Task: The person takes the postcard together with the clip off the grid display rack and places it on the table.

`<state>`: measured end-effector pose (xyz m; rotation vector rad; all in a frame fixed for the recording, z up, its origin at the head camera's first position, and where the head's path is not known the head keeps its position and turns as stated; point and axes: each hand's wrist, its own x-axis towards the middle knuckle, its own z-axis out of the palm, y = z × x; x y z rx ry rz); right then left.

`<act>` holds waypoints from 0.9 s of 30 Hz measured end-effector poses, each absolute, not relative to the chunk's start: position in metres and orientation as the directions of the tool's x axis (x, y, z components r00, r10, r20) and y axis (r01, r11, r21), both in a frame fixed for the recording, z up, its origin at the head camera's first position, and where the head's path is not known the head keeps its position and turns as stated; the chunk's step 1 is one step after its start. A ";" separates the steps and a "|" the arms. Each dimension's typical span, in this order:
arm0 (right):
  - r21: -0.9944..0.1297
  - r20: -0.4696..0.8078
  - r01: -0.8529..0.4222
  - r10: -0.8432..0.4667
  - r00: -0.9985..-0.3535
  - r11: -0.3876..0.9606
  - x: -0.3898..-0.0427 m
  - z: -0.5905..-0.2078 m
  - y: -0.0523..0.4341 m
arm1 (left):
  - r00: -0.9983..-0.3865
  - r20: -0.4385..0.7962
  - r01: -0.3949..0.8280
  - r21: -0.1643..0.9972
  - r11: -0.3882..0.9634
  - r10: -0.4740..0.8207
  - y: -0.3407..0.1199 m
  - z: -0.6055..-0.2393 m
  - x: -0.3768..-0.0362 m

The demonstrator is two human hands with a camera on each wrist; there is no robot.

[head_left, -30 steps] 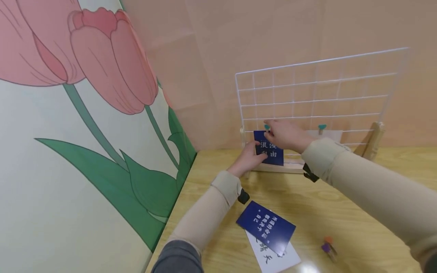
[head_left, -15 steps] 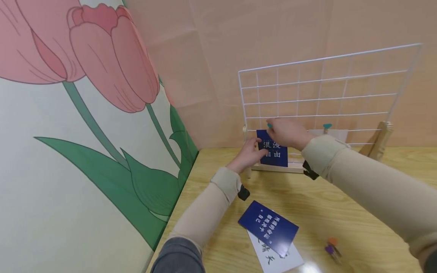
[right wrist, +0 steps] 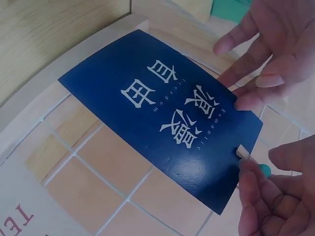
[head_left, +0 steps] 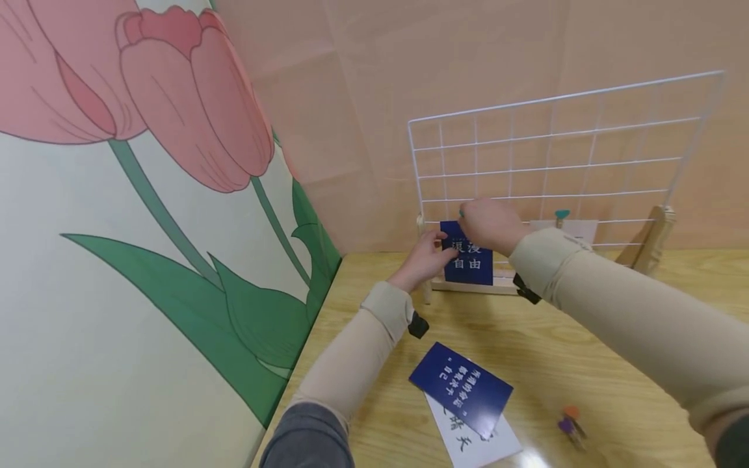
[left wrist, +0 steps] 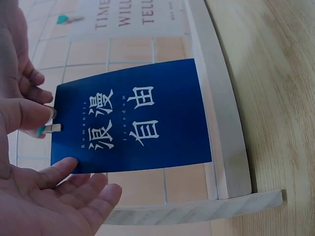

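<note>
A blue card (head_left: 475, 276) with white characters stands upright against the white wire grid (head_left: 562, 99), near its left end. My left hand (head_left: 426, 257) pinches the card's left edge, with one fingertip on the front and other fingers behind it. At the card's top edge, my right hand (head_left: 493, 224) pinches a small wooden clothespin (right wrist: 243, 151) with a teal heart (right wrist: 265, 170). The clothespin's tip overlaps the card in both wrist views. Part of the heart is hidden by the fingers in the head view.
A white card (left wrist: 130, 18) with red lettering hangs on the grid to the right under another teal clothespin (head_left: 562, 215). On the table lie a second blue card (head_left: 462, 383), a white card (head_left: 468, 448) beneath it, and orange and purple clothespins (head_left: 570, 426).
The right fingers have closed in further around the teal clothespin at the card's top. The left hand has stayed at the card's edge. The grid has shifted slightly right in view.
</note>
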<state>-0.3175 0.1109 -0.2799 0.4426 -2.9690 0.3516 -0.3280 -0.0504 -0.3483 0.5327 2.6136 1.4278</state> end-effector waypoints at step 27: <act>-0.312 0.251 -0.427 -0.360 -0.899 0.849 -0.322 -0.285 0.126 | -0.943 0.055 0.205 0.872 0.445 0.327 -0.053 -0.348 -0.331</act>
